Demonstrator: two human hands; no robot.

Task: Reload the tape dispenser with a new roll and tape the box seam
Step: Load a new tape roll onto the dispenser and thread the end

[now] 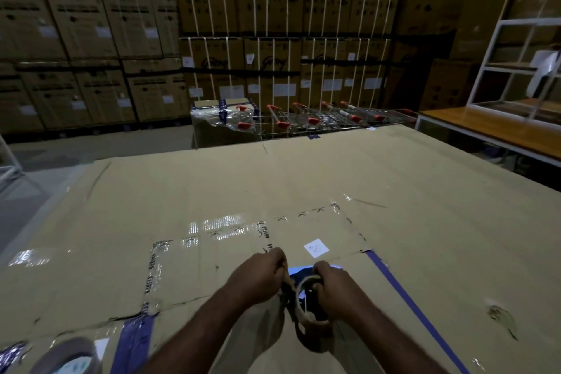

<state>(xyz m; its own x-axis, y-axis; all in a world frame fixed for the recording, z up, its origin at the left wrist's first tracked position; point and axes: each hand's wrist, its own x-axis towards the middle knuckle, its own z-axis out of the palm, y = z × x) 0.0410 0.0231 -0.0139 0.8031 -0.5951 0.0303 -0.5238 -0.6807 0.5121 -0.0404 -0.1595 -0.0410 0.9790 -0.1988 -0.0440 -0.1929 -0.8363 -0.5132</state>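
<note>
Head view: both hands (pixel 262 275) (pixel 335 288) on tape roll (pixel 306 302) over cardboard box (pixel 273 185)

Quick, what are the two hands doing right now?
Left hand: closed, gripping the tape dispenser.
Right hand: closed on the tape roll.

Open cardboard (pixel 303 179) beyond hands (pixel 291 279)
</note>
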